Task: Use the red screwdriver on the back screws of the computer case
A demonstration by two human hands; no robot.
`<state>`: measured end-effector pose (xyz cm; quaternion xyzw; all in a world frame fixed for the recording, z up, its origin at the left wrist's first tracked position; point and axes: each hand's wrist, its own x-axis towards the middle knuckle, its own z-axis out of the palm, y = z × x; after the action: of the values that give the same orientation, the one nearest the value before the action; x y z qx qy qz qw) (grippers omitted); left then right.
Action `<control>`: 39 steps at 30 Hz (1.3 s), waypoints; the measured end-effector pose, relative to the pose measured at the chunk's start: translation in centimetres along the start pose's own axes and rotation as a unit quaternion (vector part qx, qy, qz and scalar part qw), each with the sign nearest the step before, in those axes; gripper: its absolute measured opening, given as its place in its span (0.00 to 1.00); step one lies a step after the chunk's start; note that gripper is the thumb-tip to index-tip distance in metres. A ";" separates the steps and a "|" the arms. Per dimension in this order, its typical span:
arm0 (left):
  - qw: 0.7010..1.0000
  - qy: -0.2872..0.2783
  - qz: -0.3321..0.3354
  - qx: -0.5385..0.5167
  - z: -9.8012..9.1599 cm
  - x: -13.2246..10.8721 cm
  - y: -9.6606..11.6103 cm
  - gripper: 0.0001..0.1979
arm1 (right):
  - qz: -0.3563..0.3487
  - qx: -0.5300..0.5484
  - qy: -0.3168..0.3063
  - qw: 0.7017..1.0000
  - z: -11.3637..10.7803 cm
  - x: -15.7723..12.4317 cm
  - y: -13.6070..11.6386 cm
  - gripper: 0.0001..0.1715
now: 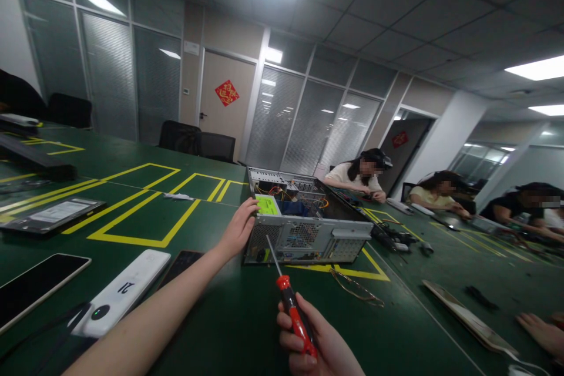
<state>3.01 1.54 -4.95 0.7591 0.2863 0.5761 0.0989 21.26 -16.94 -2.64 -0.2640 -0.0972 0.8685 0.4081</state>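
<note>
An open computer case (328,239) lies on the green table, its rear panel facing me. Inside its near left corner is a power supply with a bright yellow-green label (268,205); cables show further in. My left hand (240,229) grips that corner, fingers bent over the top edge beside the label. In my right hand (311,335) is a red and black screwdriver (296,314), its shaft pointing up and away. The tip appears over the power supply's vented back plate; whether it touches a screw I cannot tell.
At left lie a hard drive (61,214), a phone (42,285) and a white power bank (123,291) with a cable. Right of the case are glasses (356,288), black cables (396,235) and another phone (469,314). Several people sit along the right; another person's hand (544,332) rests nearby.
</note>
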 end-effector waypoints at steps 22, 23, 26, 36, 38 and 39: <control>1.000 0.003 0.002 0.000 0.0 0.0 0.2 0.15 | -0.009 -0.017 0.018 1.000 1.1 1.4 0.0 0.17; 1.000 0.003 0.002 0.000 0.1 0.0 0.1 0.15 | -0.007 -0.017 0.018 1.000 1.1 1.4 0.0 0.17; 1.000 0.001 0.000 -0.001 0.1 0.0 0.1 0.15 | -0.007 -0.011 0.021 1.000 1.2 1.5 0.0 0.16; 1.000 -0.001 -0.002 -0.002 0.0 0.0 0.1 0.16 | -0.014 -0.005 0.023 1.000 1.3 1.8 0.0 0.16; 1.000 0.002 0.000 -0.003 0.1 0.0 0.0 0.16 | -0.003 -0.015 -0.001 1.000 1.8 1.7 0.0 0.17; 1.000 0.002 0.001 -0.004 0.1 0.0 -0.1 0.16 | 0.001 -0.024 -0.017 1.000 2.1 1.5 0.0 0.18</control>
<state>3.08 1.60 -5.01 0.7578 0.2837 0.5789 0.1004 19.31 -15.69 -1.49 -0.2593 -0.1248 0.8705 0.3993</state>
